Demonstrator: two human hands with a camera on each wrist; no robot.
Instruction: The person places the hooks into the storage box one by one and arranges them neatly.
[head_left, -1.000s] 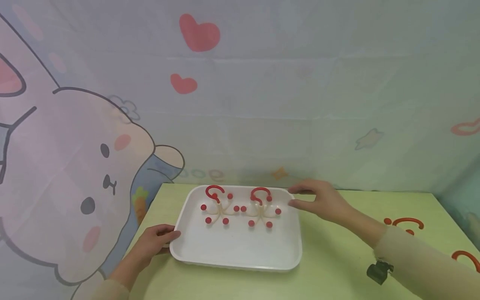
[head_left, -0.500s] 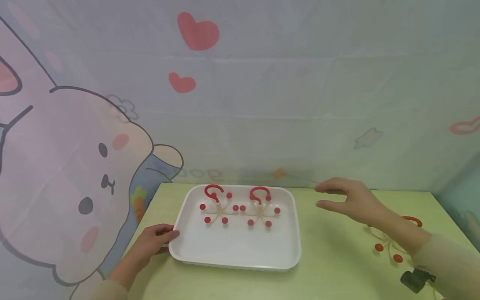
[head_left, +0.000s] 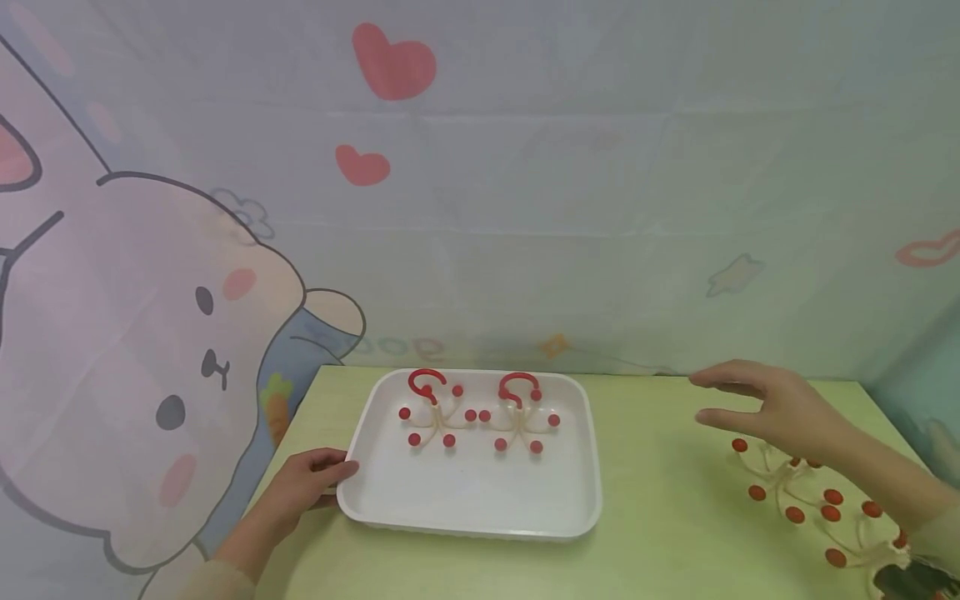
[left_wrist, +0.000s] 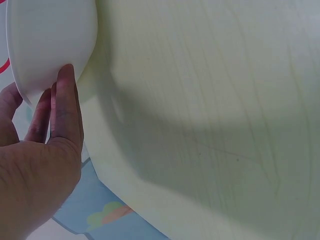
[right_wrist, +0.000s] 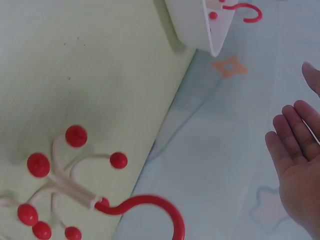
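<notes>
On the table, a white tray (head_left: 465, 496) holds two cream hangers, one (head_left: 438, 417) left and one (head_left: 519, 425) right, each with a red hook and several red ball-tipped arms. My left hand (head_left: 303, 483) grips the tray's left edge, thumb over the rim; the left wrist view shows its fingers against the tray's outer wall (left_wrist: 55, 35). My right hand (head_left: 780, 412) hovers above the table's right side, fingers extended, holding nothing. Near it lie similar hangers, one (head_left: 783, 475) below the hand and another (head_left: 873, 552) partly hidden by the forearm. The right wrist view shows a hanger's red hook (right_wrist: 150, 200).
A pale green table (head_left: 660, 517) carries everything. Behind it hangs a backdrop cloth (head_left: 570, 208) printed with a rabbit and hearts, close to the table's back edge. A dark device (head_left: 915, 579) sits at my right wrist.
My right hand has moved right, away from the tray's upper right corner to above the hangers on the right. The left hand keeps its grip, and the tray has stayed in place.
</notes>
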